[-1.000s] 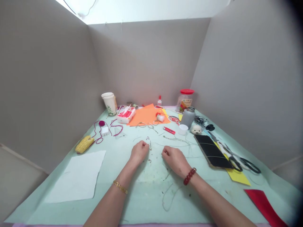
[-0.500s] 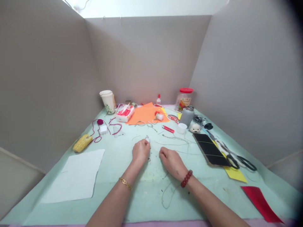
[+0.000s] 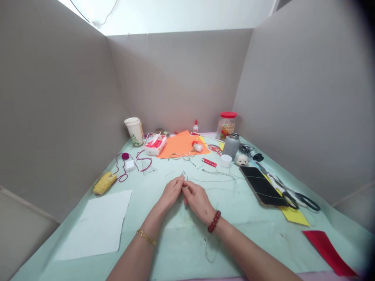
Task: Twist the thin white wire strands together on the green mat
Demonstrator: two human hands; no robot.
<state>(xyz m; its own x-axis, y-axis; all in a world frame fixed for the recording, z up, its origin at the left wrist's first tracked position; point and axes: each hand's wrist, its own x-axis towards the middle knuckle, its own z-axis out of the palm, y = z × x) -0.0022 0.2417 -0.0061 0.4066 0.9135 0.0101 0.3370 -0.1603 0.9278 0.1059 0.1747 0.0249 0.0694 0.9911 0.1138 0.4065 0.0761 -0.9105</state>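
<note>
My left hand (image 3: 173, 191) and my right hand (image 3: 197, 198) meet at the fingertips over the middle of the table, both closed in a pinch. Between them is a thin greenish cord (image 3: 211, 189), mostly hidden by the fingers; a strand trails right from my right hand toward the black phone (image 3: 262, 185). A short thin tip stands up by the fingertips. Under my right wrist lies a loop of similar cord (image 3: 208, 255). Just beyond my fingers are several tiny beads or bits (image 3: 184, 172). More thin cord (image 3: 221, 173) and a red lighter (image 3: 209, 162) lie farther off.
Left are a white sheet (image 3: 95, 226), a yellow corn-shaped object (image 3: 104, 183) and purple yarn (image 3: 125, 156). Behind sit a tissue pack (image 3: 155, 145), orange paper (image 3: 178, 142) and a paper cup (image 3: 134, 132). Right are a grey bottle (image 3: 231, 146), scissors (image 3: 288, 191) and red material (image 3: 329, 251).
My hands were apart; now they are together at the fingertips. My right hand has moved left to my left hand. The view has tipped up slightly.
</note>
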